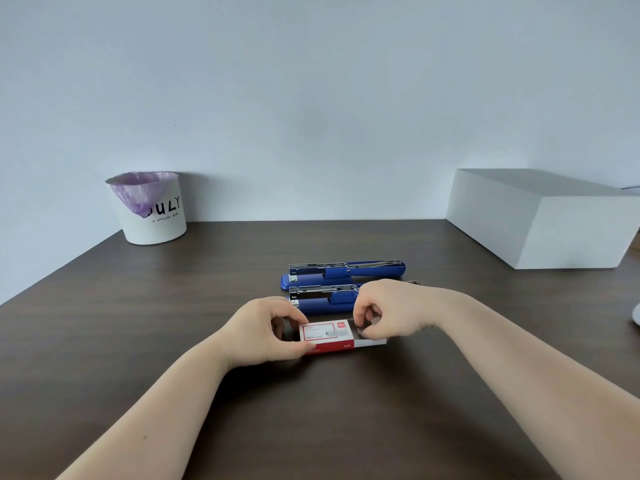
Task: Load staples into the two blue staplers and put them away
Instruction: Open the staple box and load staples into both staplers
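Note:
Two blue staplers lie side by side on the dark wooden table, both with their tops swung open. The far stapler [346, 271] is fully visible; the near stapler [323, 301] is partly hidden behind my right hand. In front of them sits a small red and white staple box [327, 336], its inner tray slid out to the right. My left hand [266, 329] grips the box's left end. My right hand [384, 311] has its fingertips pinched inside the exposed tray, on the staples there.
A white bin [149, 209] with a purple liner stands at the back left by the wall. A large white box [540, 220] sits at the back right. A white object [636, 313] shows at the right edge.

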Tool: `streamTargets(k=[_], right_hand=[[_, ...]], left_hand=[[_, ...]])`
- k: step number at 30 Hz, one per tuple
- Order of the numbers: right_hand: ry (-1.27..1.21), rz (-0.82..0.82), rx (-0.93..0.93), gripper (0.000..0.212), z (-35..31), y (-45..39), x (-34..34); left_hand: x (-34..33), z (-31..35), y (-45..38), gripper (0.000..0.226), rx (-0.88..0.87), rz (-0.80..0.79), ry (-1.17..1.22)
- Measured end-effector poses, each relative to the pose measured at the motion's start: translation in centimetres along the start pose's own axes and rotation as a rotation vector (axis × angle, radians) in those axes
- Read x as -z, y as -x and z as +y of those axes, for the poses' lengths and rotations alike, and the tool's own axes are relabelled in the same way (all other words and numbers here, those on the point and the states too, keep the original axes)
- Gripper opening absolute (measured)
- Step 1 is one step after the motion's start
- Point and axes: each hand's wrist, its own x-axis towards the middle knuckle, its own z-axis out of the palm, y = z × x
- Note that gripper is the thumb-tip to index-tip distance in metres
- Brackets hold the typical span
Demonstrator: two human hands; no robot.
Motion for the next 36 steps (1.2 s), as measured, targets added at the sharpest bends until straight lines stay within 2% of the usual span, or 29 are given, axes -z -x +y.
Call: streamTargets(k=[4, 9, 12, 15, 21, 23, 26, 28, 33, 36], right_hand=[[-0.112, 0.088, 0.025, 0.005, 0.3, 0.5, 0.0], [-0.336, 0.228, -0.003, 0.011, 0.6, 0.1, -0.2], [-0.327, 0.315, -0.022, 0.009, 0.6, -0.3, -0.3], [-0.278, 0.379, -0.022, 0.017, 0.6, -0.8, 0.0], [-0.268, 0.436, -0.034, 0.019, 0.7, -2.0, 0.5], [-0.281, 0.447, -0.038, 0.017, 0.7, -2.4, 0.4], [-0.264, 0.419, -0.033, 0.018, 0.5, -3.0, 0.3], [-0.244, 0.394, -0.022, 0.019, 0.5, -3.4, 0.3], [-0.23, 0.36, -0.003, 0.022, 0.5, -4.2, -0.1], [-0.232, 0.365, 0.004, 0.023, 0.5, -4.5, -0.3]], left_hand=[[-0.1, 0.1, 0.0, 0.036, -0.011, 0.011, 0.024], [0.0, 0.1, 0.1, 0.047, -0.027, 0.01, 0.001], [0.0, 0.1, 0.1, 0.05, -0.043, 0.017, -0.027], [0.0, -0.1, 0.0, 0.048, -0.046, 0.015, -0.041], [0.4, -0.1, 0.2, 0.05, -0.001, -0.007, -0.028], [0.7, -0.3, 0.3, 0.041, 0.024, 0.055, 0.069], [1.5, -1.3, -0.1, 0.008, 0.102, 0.278, 0.11], [2.0, -1.9, -0.7, 0.008, 0.146, 0.337, 0.042], [1.7, -2.2, -2.5, 0.036, 0.122, 0.141, -0.156], [1.0, -2.2, -3.2, 0.04, 0.094, 0.112, -0.206]])
